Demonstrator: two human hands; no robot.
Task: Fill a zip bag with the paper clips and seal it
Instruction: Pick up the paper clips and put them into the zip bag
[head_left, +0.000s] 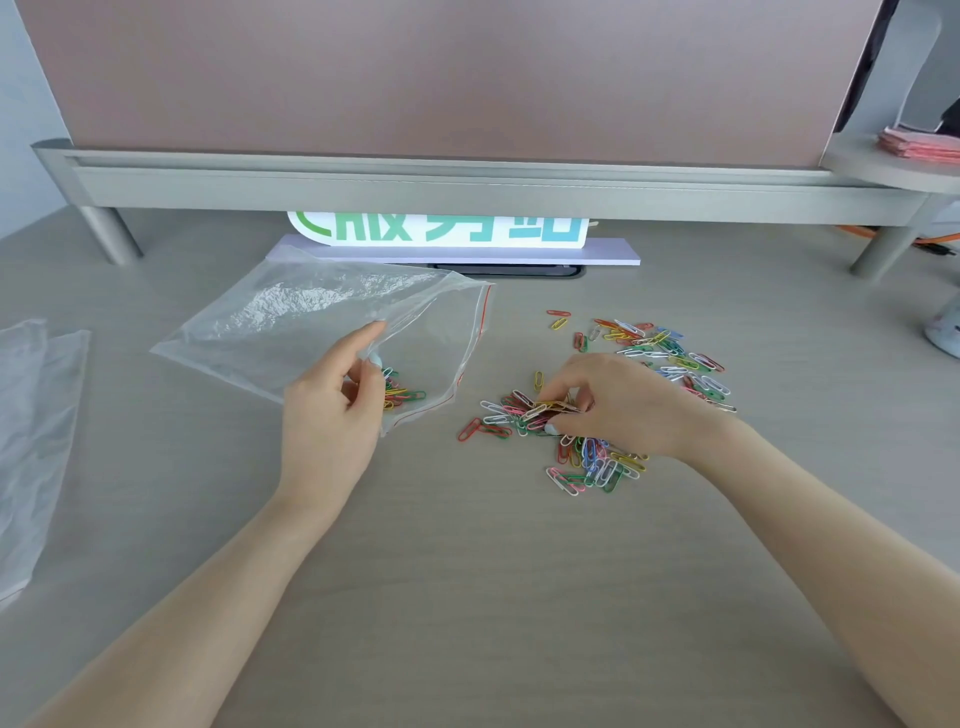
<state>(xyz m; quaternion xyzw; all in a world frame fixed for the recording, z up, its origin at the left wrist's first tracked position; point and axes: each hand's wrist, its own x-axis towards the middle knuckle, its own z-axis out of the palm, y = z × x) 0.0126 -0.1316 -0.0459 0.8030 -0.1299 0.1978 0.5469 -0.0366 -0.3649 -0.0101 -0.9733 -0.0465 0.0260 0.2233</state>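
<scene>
A clear zip bag (291, 322) with a red seal line lies on the desk, its mouth facing right and held open. My left hand (337, 400) grips the bag's near edge at the mouth. A few coloured paper clips (402, 395) sit inside the bag by my fingers. To the right, a loose pile of coloured paper clips (649, 358) spreads over the desk. My right hand (608, 400) is curled over the pile's left part and pinches a small bunch of clips (545, 408).
More clear plastic bags (36, 431) lie at the left edge. A raised grey shelf (467, 187) with legs spans the back, with a white sign (441, 234) under it. A pink stack (917, 143) sits at the back right.
</scene>
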